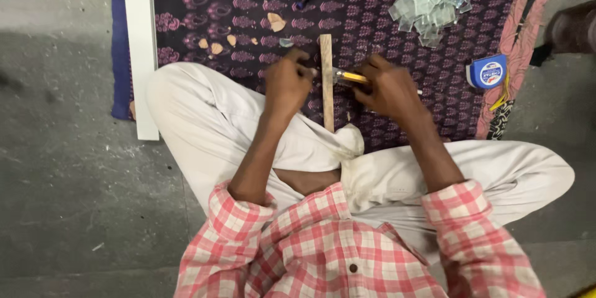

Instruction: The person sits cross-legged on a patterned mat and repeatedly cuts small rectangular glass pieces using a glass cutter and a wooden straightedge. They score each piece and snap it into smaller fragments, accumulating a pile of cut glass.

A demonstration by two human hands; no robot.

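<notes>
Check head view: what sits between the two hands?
In the head view, an upright wooden strip stands between the left hand and the right hand. A yellow-handled tool crosses to it from the right hand.

Seated person's left hand steadies a wooden strip while the right hand grips a yellow-handled tool beside it.

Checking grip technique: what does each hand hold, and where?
Right hand grips a yellow-handled tool by its handle. Left hand presses the wooden strip near mid-length.
</notes>
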